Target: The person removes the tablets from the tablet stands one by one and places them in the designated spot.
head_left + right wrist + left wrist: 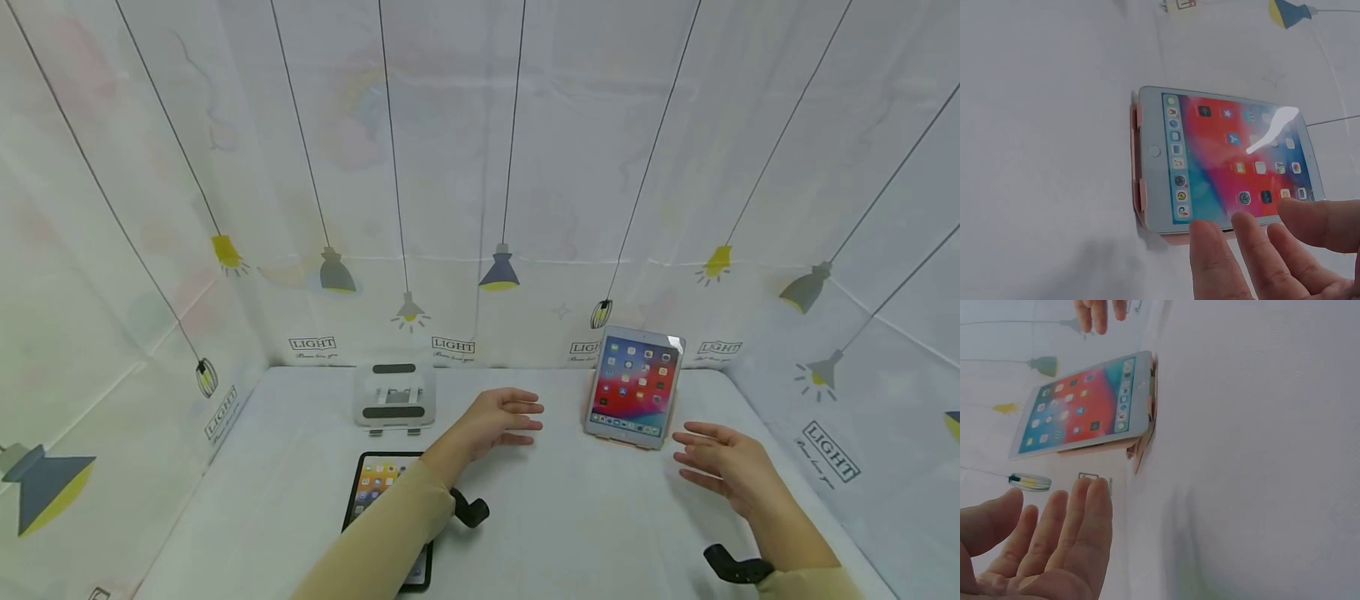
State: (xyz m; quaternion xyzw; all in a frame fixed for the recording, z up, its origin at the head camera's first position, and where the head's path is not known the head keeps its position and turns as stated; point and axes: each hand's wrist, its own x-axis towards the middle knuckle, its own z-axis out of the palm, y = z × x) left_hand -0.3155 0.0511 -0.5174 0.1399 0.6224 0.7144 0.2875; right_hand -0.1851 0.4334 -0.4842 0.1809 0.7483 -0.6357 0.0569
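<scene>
Step in hand: the white tablet [634,389] was found propped on a pink stand [1137,187] at the far right of the white table [585,517], screen lit. Both hands were held either side of it, touching nothing, so it was judged to be the moment around placing or releasing, not a carry.

Left hand [501,421]: kept flat and open, fingers straight, hovering just left of the tablet.

Right hand [723,462]: also open, fingers spread and relaxed, held near the tablet's right edge but apart from it.

Next move: if the tablet was to be lifted, it was reckoned both side edges would need pinching together so the stand wasn't dragged along. If another device was meant, the dark tablet [375,492] lying flat at the near left, partly hidden under the left sleeve, was closest.

Also there: an empty grey stand [393,398] was seen at the far left.

View differences: the pink stand was barely made out from the head camera, but its lip and side clips were shown clearly by both wrist cameras. The grey stand and dark tablet were only caught by the head view.
</scene>
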